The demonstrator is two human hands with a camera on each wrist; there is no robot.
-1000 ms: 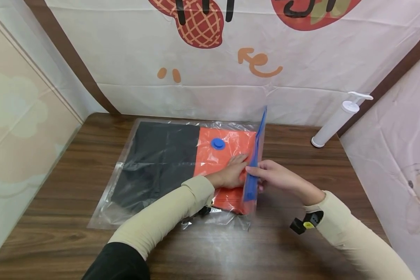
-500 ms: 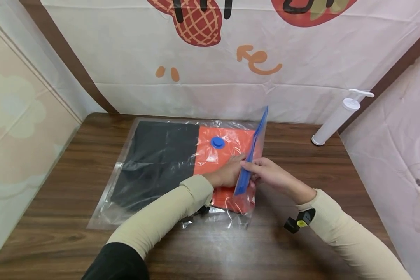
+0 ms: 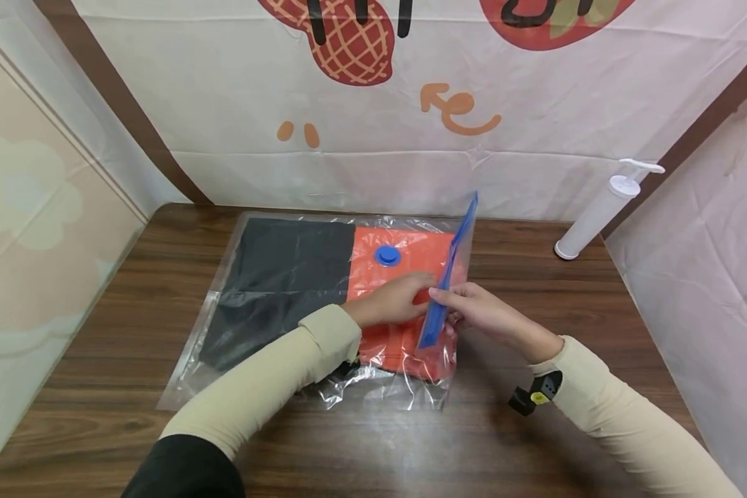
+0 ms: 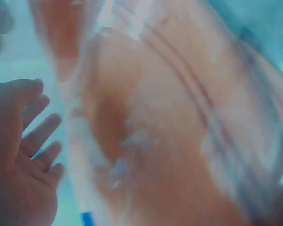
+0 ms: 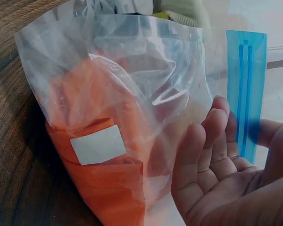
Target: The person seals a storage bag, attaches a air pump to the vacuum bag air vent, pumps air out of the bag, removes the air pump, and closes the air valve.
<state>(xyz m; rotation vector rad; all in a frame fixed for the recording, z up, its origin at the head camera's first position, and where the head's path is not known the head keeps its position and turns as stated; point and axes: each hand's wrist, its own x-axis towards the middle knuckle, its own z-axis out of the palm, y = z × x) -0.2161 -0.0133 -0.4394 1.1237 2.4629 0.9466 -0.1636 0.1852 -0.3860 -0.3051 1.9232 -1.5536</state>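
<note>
Transparent plastic forms the one large flat bag (image 3: 185, 387), lying on the dark brown wooden table (image 3: 517, 256), its left edge well in from the table's side. Inside, left to right, come one black cloth section (image 3: 292, 277) and one orange cloth section (image 3: 373, 273); one round blue valve (image 3: 387, 255) sits over the orange. One white rectangular label (image 5: 99, 145) shows on the orange, any print illegible. My left hand (image 3: 393, 299) lies over that part, fingers loosely bent and apart; whether they touch plastic I can't tell. At the bag's raised right edge, one flat blue strip (image 3: 436, 324) is pinched by my right hand (image 3: 488, 312), thumb against fingers. Wood stretches beyond to one white cylindrical pump (image 3: 600, 216) near the table's right edge.
</note>
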